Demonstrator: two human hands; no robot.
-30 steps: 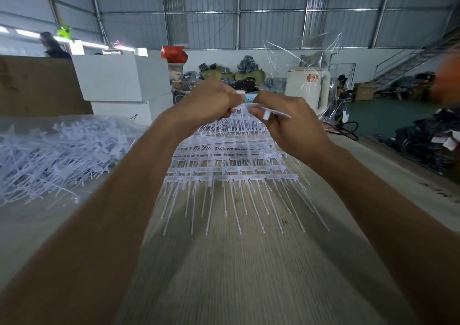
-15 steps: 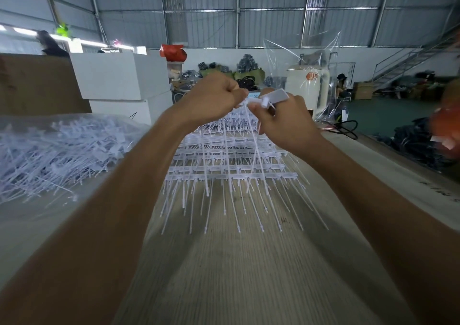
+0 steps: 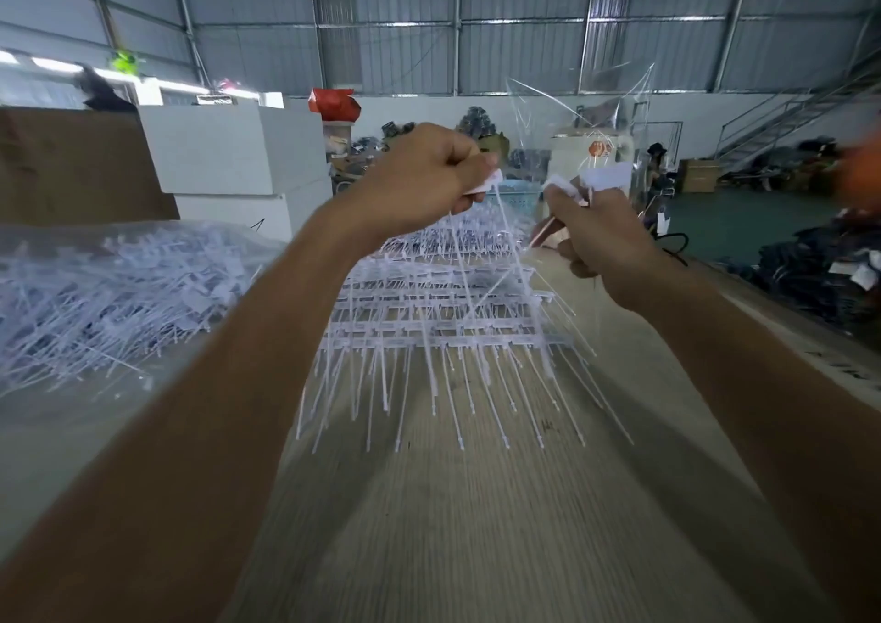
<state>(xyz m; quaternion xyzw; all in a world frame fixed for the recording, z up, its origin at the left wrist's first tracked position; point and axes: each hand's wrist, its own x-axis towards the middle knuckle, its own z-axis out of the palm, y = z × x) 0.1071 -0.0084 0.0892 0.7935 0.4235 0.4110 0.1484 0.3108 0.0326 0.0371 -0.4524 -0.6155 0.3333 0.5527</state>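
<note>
**Two fists, one pull: splitting the ties**

Head view. Both hands were raised over the table point(image 3: 476, 527), a small gap between them. The left hand point(image 3: 419, 174) was curled tight round the white head of a bunch of ties point(image 3: 484, 260), whose thin strands hung down towards the stack of tie strips point(image 3: 443, 322) lying flat just below. The right hand point(image 3: 605, 241) was closed too, pinching a small white tab point(image 3: 558, 189) between thumb and fingers. A pale card point(image 3: 606, 176) showed just above its knuckles, though whether the hand held it could not be told.

By the look of it, the step in hand was pulling a bunch free from its tab. The next move would likely call for a clean, steady pull so the hanging strands did not snag the stack, then a place to drop the freed piece. The loose heap of ties point(image 3: 109, 288) under clear film at the left seemed the probable one.

The table was pale, wood-grained and long, running away from the person. Beyond it stood white boxes point(image 3: 229, 155), a brown board point(image 3: 71, 169), a clear plastic bag point(image 3: 581, 97), dark piled goods, a metal staircase point(image 3: 786, 117) and corrugated walls.
</note>
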